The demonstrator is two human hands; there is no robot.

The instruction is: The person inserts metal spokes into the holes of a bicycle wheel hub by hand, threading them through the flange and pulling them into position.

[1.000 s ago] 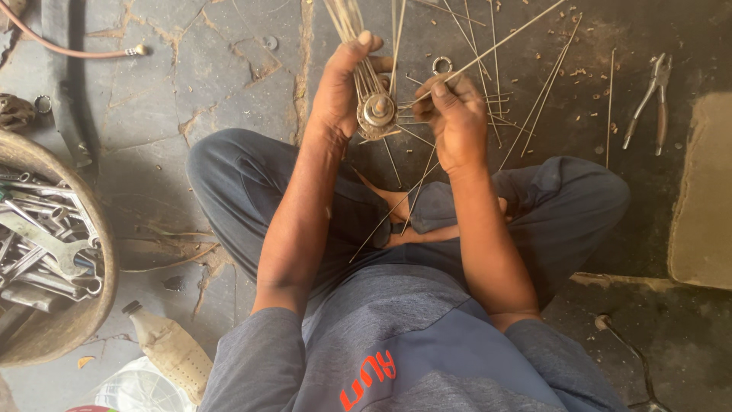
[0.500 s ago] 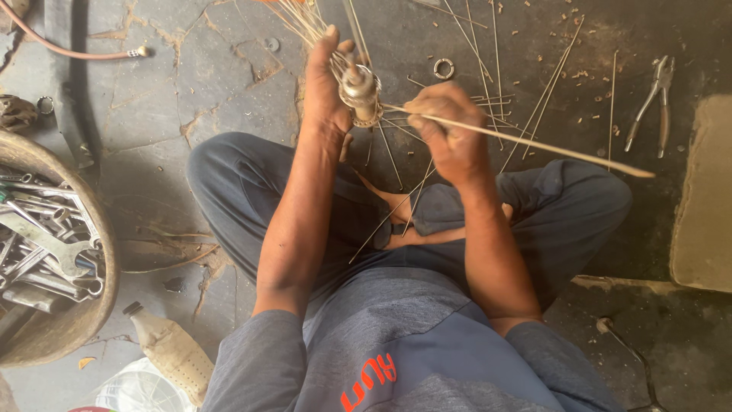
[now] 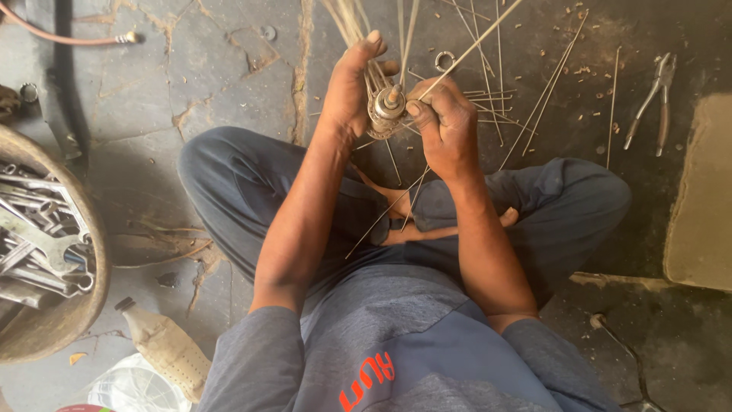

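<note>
Cracked concrete floor (image 3: 191, 91) fills the view, and the person sits cross-legged on it in dark blue trousers (image 3: 244, 191), a bare foot tucked between the knees. At far left sits a round basin (image 3: 72, 320), and it is loaded with spanners (image 3: 34, 244). Near the left knee lies a dirty plastic bottle (image 3: 164, 347), on its side. Up top, both forearms reach forward and meet. The left hand (image 3: 347, 95) is wrapped around the wheel hub (image 3: 386, 113), fingers closed on it, thumb up, holding it off the floor in front of the knees with a fan of spokes running past the top edge. The right hand (image 3: 446, 122) presses against the hub's other side, fingers pinched shut on a single spoke (image 3: 473, 47) that slants up and to the right. More loose spokes (image 3: 549, 91) lie scattered on the floor just beyond the hands. Well to the right, a pair of pliers (image 3: 648, 103) rests alone. A small metal ring (image 3: 444, 61) sits among the spokes, just above the right hand.
</note>
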